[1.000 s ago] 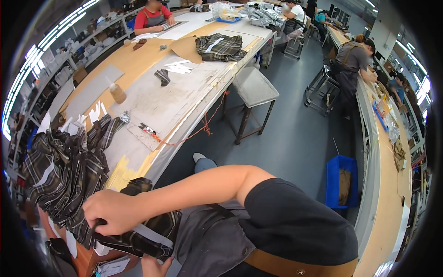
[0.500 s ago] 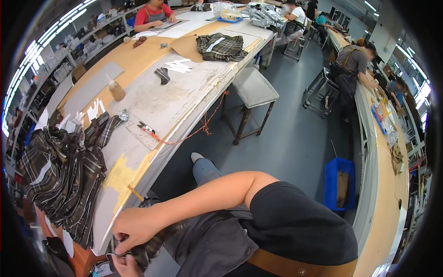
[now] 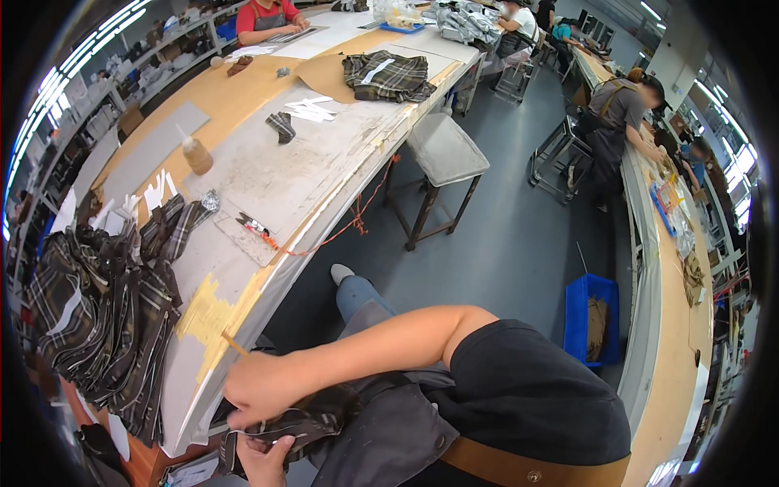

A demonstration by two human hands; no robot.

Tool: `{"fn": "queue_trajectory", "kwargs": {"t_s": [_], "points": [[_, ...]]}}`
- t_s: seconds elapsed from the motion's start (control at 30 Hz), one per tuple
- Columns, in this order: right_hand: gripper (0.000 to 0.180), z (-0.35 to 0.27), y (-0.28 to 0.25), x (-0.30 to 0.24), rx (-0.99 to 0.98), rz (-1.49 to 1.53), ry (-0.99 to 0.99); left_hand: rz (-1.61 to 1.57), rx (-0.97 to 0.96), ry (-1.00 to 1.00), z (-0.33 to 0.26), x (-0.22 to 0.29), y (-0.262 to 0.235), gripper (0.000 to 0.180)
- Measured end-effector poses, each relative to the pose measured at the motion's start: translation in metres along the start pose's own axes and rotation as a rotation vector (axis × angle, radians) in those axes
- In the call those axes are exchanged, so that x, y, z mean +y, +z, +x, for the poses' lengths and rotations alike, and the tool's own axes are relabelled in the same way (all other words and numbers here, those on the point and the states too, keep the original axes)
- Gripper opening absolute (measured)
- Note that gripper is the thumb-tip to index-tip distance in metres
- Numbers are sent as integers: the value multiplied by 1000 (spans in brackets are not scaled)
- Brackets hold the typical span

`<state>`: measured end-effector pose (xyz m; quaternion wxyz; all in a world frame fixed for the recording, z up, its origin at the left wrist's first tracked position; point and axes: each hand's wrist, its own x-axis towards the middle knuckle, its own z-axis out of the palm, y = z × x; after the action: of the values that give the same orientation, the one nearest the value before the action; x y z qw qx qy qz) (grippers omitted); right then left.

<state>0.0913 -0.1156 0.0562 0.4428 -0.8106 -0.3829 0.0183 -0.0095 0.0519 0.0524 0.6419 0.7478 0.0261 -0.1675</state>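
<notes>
A dark plaid fabric piece (image 3: 329, 410) with a light line along its edge lies across my lap, just off the near table corner. My left hand (image 3: 264, 461) comes up from the lower edge and grips it, thumb lying on top. Above that, my right hand (image 3: 261, 394) reaches across from the right with fingers curled down at the cloth's upper edge; its fingertips are partly hidden. On the table to the left, a heap of similar plaid pieces (image 3: 114, 312) with zipper-like edges hangs over the side.
Snips (image 3: 253, 225) on an orange cord, a glue bottle (image 3: 197, 157), white strips (image 3: 311, 109) and a folded plaid stack (image 3: 388, 78) lie on the table. A stool (image 3: 446, 154) stands beside it. A blue bin (image 3: 591, 321) is on the floor at right. Other people work at the tables.
Both hands have shifted slightly right with the plaid piece. My left hand now shows more, its thumb on the cloth. The view has turned a little.
</notes>
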Motion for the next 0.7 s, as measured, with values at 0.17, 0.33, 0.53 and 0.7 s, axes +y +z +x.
{"fn": "queue_trajectory", "kwargs": {"t_s": [0.17,0.33,0.53,0.7], "points": [[26,-8,25,-6,-140,-113,-58,-29,-4,29,7,1,2,41],[21,0,28,10,103,36,2,-127,32,-29,5,3,8,30],[15,21,4,16,269,166,138,162,-21,-152,-13,10,20,35],[30,23,8,21,165,234,157,34,205,1,-14,-2,24,43]]}}
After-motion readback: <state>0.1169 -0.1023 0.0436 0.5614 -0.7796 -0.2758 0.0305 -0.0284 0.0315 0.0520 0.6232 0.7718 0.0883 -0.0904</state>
